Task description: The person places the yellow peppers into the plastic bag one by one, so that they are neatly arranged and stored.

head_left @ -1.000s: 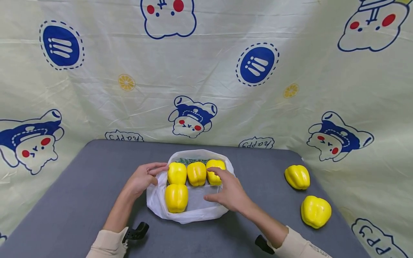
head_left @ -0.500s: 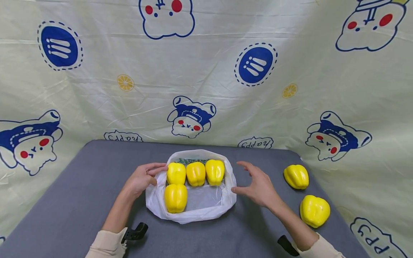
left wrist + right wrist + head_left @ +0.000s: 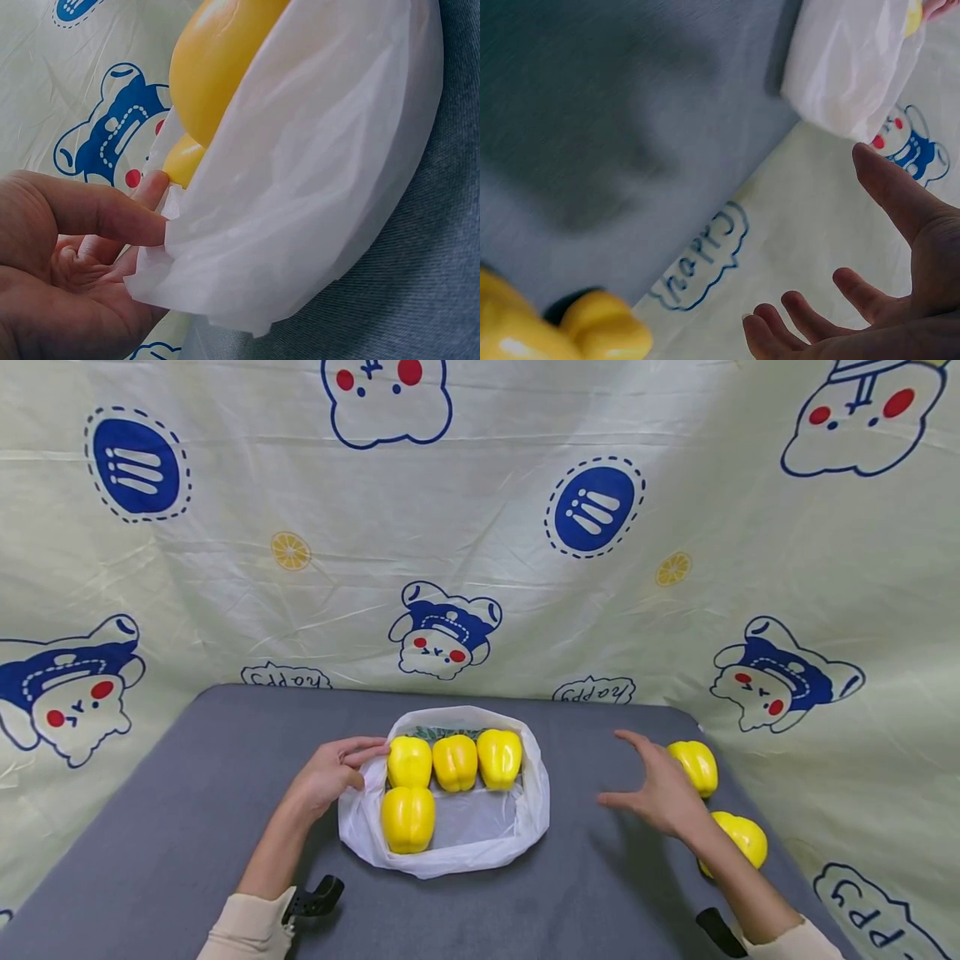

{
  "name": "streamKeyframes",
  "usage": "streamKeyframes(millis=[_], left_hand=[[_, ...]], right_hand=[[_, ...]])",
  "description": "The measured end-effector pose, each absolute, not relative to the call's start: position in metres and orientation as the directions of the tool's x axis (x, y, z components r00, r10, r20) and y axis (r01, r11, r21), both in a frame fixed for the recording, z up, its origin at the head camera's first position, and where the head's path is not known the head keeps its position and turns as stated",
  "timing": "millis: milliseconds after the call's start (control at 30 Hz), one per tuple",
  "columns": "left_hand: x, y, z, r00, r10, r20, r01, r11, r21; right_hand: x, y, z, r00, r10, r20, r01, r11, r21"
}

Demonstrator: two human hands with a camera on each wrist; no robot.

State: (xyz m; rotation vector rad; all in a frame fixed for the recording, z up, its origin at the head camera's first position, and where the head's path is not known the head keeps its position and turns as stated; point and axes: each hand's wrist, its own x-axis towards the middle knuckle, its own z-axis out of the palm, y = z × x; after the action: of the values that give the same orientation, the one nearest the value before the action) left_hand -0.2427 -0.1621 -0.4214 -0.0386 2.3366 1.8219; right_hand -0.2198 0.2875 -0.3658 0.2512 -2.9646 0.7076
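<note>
A white plastic bag (image 3: pixel 480 862) lies with its mouth wide, several yellow bell peppers inside. Three form a back row, one of them a bell pepper (image 3: pixel 455 763) in the middle; another bell pepper (image 3: pixel 408 820) sits front left. My left hand (image 3: pixel 327 777) pinches the bag's left rim; in the left wrist view part of that hand (image 3: pixel 82 255) is hidden behind the plastic. To the right, my right hand (image 3: pixel 663 789) holds nothing, thumb and fingers spread apart, beside two loose peppers: a far bell pepper (image 3: pixel 697 767) and a near bell pepper (image 3: pixel 742 839), both partly covered by hand and forearm.
A grey cloth-covered table (image 3: pixel 225 793) bears everything. Behind and beside it hangs a pale printed curtain (image 3: pixel 337 618). Black wrist straps show on both wrists, such as the left strap (image 3: pixel 318 900).
My right hand has moved right, out from over the bag and toward the loose peppers, its fingers still spread. The back right pepper now shows fully. My left hand stays at the rim.
</note>
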Motion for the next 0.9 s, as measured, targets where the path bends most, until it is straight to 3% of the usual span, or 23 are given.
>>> streamKeyframes(millis=[567,900], left_hand=[[-0.244,-0.162,-0.422,-0.983,0.084,-0.163,-0.139,0.244,0.960],[-0.244,-0.162,-0.423,-0.984,0.085,-0.157,-0.132,0.242,0.961]], right_hand=[[-0.214,0.358,-0.367,-0.994,-0.106,0.036,-0.112,0.936,-0.333],[-0.212,0.385,-0.368,-0.993,-0.056,-0.100,-0.022,0.951,-0.308]])
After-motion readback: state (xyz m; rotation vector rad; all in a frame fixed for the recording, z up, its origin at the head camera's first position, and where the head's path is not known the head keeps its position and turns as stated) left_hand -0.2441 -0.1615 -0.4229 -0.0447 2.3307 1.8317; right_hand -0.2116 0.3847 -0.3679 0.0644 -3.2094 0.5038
